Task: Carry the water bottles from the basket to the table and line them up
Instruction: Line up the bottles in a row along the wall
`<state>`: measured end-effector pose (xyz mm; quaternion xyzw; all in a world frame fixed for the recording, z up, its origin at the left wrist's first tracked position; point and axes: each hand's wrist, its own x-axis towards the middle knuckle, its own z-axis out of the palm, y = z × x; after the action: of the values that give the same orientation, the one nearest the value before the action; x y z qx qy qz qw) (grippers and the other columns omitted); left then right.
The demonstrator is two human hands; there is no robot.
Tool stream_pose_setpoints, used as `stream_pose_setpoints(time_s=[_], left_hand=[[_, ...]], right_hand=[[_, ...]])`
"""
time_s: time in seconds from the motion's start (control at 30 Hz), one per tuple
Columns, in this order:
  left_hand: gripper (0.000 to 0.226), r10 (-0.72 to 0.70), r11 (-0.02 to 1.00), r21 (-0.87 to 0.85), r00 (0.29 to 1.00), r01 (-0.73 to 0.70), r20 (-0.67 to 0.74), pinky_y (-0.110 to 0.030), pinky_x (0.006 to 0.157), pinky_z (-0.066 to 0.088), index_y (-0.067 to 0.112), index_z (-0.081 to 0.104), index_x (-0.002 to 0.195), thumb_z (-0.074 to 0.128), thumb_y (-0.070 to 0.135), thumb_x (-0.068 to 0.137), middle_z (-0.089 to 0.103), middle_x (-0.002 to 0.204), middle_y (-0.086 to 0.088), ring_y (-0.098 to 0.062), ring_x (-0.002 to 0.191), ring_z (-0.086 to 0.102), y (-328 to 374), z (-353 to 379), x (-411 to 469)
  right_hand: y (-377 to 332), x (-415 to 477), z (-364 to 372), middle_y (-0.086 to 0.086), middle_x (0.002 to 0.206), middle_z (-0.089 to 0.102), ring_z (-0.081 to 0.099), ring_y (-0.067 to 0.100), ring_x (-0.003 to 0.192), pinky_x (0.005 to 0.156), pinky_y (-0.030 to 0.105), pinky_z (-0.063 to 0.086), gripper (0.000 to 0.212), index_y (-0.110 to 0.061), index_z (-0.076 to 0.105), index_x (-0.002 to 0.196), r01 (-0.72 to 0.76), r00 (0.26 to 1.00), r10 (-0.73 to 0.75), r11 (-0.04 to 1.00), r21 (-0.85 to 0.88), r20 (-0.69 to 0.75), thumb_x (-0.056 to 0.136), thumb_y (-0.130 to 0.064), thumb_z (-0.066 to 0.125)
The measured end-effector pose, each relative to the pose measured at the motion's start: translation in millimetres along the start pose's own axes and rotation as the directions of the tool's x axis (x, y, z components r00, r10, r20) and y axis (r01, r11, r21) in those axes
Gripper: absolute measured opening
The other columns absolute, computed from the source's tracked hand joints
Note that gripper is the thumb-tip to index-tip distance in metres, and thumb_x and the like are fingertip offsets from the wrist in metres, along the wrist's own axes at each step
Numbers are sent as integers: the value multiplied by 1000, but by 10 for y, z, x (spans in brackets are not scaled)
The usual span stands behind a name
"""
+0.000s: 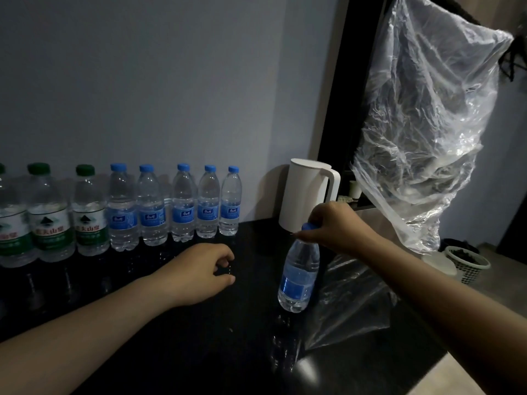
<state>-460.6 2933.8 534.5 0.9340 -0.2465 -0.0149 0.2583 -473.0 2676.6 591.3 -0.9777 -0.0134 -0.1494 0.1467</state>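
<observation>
Now the right hand [333, 226] pinches a blue-capped bottle [299, 277] by its cap, the bottle leaning a little over the dark counter [199, 352], near the white kettle [305, 195]. Beside it the left hand [202, 272] hovers low, fingers loosely curled, holding nothing. Against the wall stands the row of bottles [151, 206], three green caps, then five blue

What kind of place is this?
Probably a hotel room or a small home nook rather than a full kitchen: a white kettle stands on a black counter, water bottles line the wall, and a plastic bag hangs alongside.
</observation>
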Motion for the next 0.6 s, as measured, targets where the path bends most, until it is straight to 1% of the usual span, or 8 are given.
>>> stream_pose_setpoints(time_s=[0.03, 0.1, 0.17, 0.2, 0.3, 0.4, 0.53, 0.6], left_hand=[[46, -6, 1000, -5, 1000, 6, -3, -17, 84, 48, 29, 52, 127, 67, 33, 84, 57, 120, 12, -3, 104, 57, -38, -9, 50], [46, -18, 1000, -14, 1000, 17, -11, -17, 85, 48, 29, 52, 127, 67, 33, 84, 58, 122, 11, -3, 105, 56, -112, -21, 160], [45, -30, 999, -21, 999, 30, -16, -19, 87, 49, 29, 52, 126, 68, 32, 84, 58, 122, 11, -3, 105, 56, -195, -22, 277], [45, -37, 999, -25, 999, 37, -17, -19, 88, 49, 29, 52, 126, 68, 32, 84, 58, 121, 11, -3, 105, 56, -238, -19, 336], [44, -49, 998, -32, 999, 48, -21, -21, 88, 49, 28, 53, 125, 68, 32, 84, 58, 121, 10, -3, 105, 57, -374, -1, 521], [43, -57, 998, -40, 998, 56, -24, -20, 87, 49, 28, 53, 125, 67, 33, 84, 59, 121, 10, -4, 105, 57, -521, 17, 711], [42, -77, 995, -61, 997, 76, -28, -16, 83, 47, 27, 54, 123, 68, 33, 84, 60, 119, 9, -3, 102, 58, -728, 59, 971], [41, -88, 994, -65, 995, 85, -38, -17, 83, 47, 26, 55, 122, 68, 32, 83, 61, 117, 9, -3, 100, 58, -821, 86, 1083]], right_hand=[[-10, 76, 26, -3, 80, 61, 59, 5, 70, 58, 15, 46, 23, -17, 62, 83, -10, 1000, 10, 1000, 4, -10, 77, -37, 74], [-33, 237, 75, -3, 76, 60, 57, 4, 67, 54, 13, 41, 23, -18, 60, 78, -27, 999, 28, 999, 20, -28, 77, -35, 74], [-50, 407, 122, -3, 74, 59, 56, 4, 66, 52, 14, 40, 22, -16, 60, 77, -33, 999, 34, 999, 32, -32, 78, -34, 74], [-57, 495, 147, -2, 74, 60, 57, 5, 66, 53, 15, 41, 22, -15, 62, 78, -31, 999, 32, 999, 42, -30, 78, -33, 74], [-54, 768, 249, 3, 87, 65, 62, 12, 76, 65, 21, 50, 23, -10, 68, 92, 11, 999, -9, 999, 43, -31, 79, -29, 74], [-39, 1033, 384, 6, 102, 66, 61, 14, 88, 77, 24, 51, 30, -10, 65, 107, 42, 998, -41, 998, 43, -41, 81, -24, 72], [-12, 1382, 568, 5, 105, 64, 56, 12, 87, 73, 22, 44, 30, -11, 64, 109, 76, 996, -73, 996, 40, -57, 82, -22, 70], [2, 1534, 656, 5, 106, 64, 57, 13, 88, 73, 23, 46, 31, -11, 64, 109, 91, 995, -89, 996, 27, -49, 81, -21, 71]])
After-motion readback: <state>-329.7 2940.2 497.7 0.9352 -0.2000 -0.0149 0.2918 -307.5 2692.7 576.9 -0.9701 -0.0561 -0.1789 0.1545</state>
